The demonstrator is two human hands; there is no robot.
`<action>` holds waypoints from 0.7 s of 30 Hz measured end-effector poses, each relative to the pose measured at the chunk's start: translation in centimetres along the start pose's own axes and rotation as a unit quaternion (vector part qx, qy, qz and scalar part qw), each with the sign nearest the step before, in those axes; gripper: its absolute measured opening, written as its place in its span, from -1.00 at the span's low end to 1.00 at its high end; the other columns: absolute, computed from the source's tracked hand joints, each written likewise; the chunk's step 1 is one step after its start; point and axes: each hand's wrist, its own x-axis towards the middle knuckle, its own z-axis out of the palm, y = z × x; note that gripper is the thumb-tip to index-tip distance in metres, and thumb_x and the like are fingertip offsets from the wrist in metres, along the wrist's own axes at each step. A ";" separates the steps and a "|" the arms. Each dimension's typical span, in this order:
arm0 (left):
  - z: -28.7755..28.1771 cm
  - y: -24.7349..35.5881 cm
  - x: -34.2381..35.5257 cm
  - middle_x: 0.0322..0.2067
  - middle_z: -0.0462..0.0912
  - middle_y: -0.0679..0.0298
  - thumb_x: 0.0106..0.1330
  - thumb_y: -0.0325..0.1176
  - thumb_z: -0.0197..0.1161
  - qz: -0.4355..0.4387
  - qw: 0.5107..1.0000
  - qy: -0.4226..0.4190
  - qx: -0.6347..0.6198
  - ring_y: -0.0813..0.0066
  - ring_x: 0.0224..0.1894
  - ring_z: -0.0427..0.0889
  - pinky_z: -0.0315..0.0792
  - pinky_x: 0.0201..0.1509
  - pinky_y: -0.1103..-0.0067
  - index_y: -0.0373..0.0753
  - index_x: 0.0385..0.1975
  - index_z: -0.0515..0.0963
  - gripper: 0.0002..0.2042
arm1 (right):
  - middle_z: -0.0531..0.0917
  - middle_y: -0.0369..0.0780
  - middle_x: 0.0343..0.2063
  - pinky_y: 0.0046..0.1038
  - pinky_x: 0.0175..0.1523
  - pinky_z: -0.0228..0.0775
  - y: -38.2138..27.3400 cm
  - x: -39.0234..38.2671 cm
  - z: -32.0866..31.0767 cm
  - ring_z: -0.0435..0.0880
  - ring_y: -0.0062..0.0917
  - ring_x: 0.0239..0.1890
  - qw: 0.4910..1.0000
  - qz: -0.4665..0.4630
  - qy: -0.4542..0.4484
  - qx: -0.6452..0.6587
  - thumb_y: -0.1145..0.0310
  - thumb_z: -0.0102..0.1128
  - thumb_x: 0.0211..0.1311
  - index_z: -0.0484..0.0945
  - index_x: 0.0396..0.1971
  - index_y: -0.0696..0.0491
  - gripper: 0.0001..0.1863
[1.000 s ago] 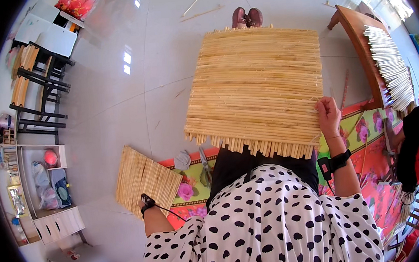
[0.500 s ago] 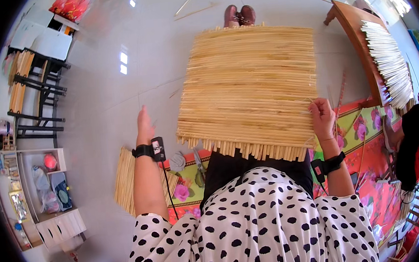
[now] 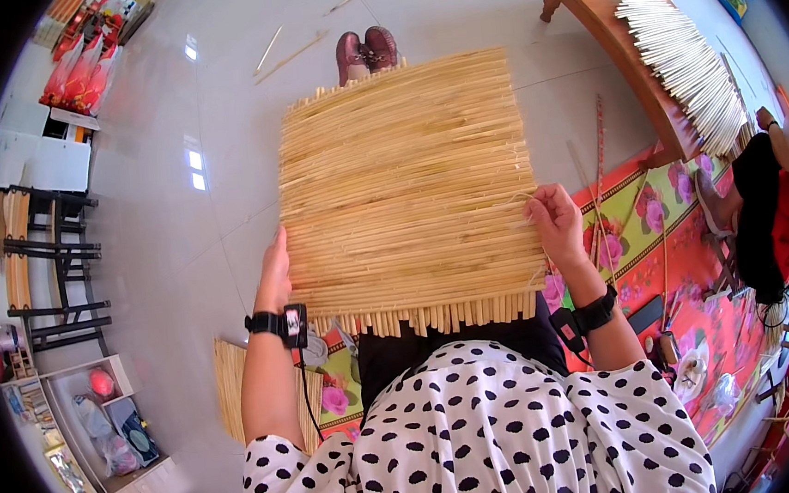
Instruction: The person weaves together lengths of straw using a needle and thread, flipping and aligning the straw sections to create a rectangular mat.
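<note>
A square mat of pale straw-coloured stalks [image 3: 405, 199], laid side by side and stitched, rests across my lap. Loose stalk ends stick out along its near edge. My left hand [image 3: 275, 271] lies flat against the mat's left edge, fingers stretched out. At the right edge my right hand [image 3: 560, 224] is closed in a pinch on a thin pale thread [image 3: 518, 199], which loops over the stalks. A black band with a small device sits on each of my wrists.
A second bundle of stalks [image 3: 231, 389] lies on the floor at lower left. A wooden bench [image 3: 585, 23] bearing white stalks [image 3: 681, 62] stands at far right, with another person [image 3: 770, 189] near it. A flowered red and green floor covering [image 3: 656, 272] spreads at right.
My left hand has come in from the side and now touches the mat's left edge. The mat has turned slightly and shifted left in view. My right hand remains at its right edge.
</note>
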 end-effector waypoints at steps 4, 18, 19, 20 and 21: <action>0.8 1.6 -3.2 -0.02 0.49 0.13 0.36 0.04 -0.11 0.016 0.999 0.029 -0.020 0.31 -0.02 0.50 0.43 0.00 0.37 -0.35 0.04 0.36 -0.47 | 0.52 -0.37 -0.55 -0.75 -0.39 0.23 0.3 0.5 -0.9 0.40 -0.81 -0.51 0.993 0.075 0.003 0.091 0.54 0.01 0.22 0.37 -0.39 0.13 -0.97; 0.7 5.1 -12.4 -0.11 0.53 0.13 0.35 0.00 -0.05 0.222 0.954 0.202 -0.010 0.42 -0.08 0.49 0.35 0.02 0.54 -0.43 -0.09 0.43 -0.49 | 0.49 -0.35 -0.54 -0.73 -0.31 0.21 -1.4 0.8 -0.6 0.42 -0.76 -0.45 0.970 0.115 0.046 0.208 0.52 0.01 0.24 0.36 -0.36 0.12 -0.97; 1.6 5.5 -13.3 -0.11 0.53 0.14 0.35 -0.01 -0.06 0.235 0.949 0.211 -0.003 0.43 -0.08 0.49 0.35 0.02 0.54 -0.43 -0.09 0.43 -0.50 | 0.49 -0.35 -0.54 -0.73 -0.32 0.20 -1.4 0.7 -0.7 0.42 -0.76 -0.45 0.970 0.109 0.048 0.211 0.52 0.01 0.24 0.35 -0.36 0.11 -0.96; 2.2 5.8 -13.8 -0.12 0.53 0.14 0.36 -0.01 -0.06 0.247 0.944 0.219 0.003 0.44 -0.07 0.49 0.34 0.02 0.54 -0.43 -0.09 0.43 -0.50 | 0.49 -0.35 -0.54 -0.73 -0.32 0.20 -1.4 0.6 -0.7 0.42 -0.76 -0.45 0.970 0.103 0.051 0.214 0.51 0.01 0.24 0.35 -0.36 0.11 -0.96; 2.3 5.8 -14.2 -0.11 0.53 0.14 0.37 -0.02 -0.07 0.248 0.943 0.223 -0.003 0.44 -0.07 0.48 0.34 0.02 0.54 -0.43 -0.09 0.43 -0.51 | 0.49 -0.35 -0.54 -0.74 -0.32 0.20 -1.4 0.5 -0.7 0.42 -0.76 -0.45 0.970 0.097 0.052 0.218 0.51 0.01 0.24 0.35 -0.35 0.10 -0.96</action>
